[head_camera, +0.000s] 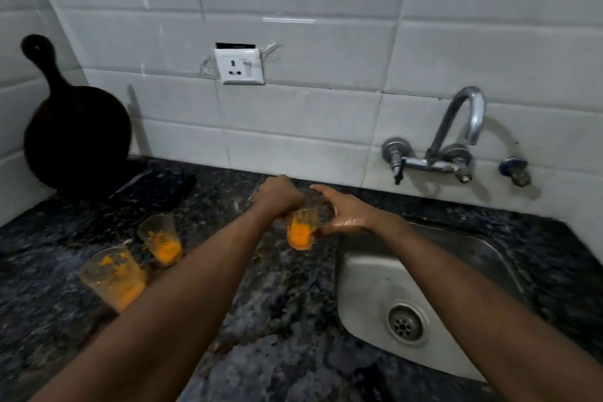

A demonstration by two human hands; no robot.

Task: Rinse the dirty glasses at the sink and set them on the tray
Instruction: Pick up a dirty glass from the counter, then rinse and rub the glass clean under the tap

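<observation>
Nearest the camera, two bare forearms reach out over the dark speckled counter [287, 320], and nothing close by shows any rinsed glassware. At about eight o'clock from the frame's middle stands a dirty glass [114, 277] smeared with orange residue, and just beyond it a second dirty glass [161, 240] in the same condition; both sit on the counter well left of the sink [365, 274], which lies at about four o'clock and looks dry, with its drain [406, 323] bare.

Farther out, near the centre, both hands meet around a third glass [301, 228], which has orange pulp pooled in its base. It is tipped toward the camera, and seems to be lifted just left of the sink's rim. The left hand [277, 197] is curled over it from the left with fingers closed; the right hand [342, 212], wet and shiny, cups it from the right with fingers wrapped around the wall. Blur makes it hard to say whether the left hand grips this glass alone.

Beyond, at two o'clock, the wall tap [456, 134] shows no water running. No tray is in view.

By this evidence the task is barely begun: three glasses left to rinse, none visibly set down clean.
</observation>
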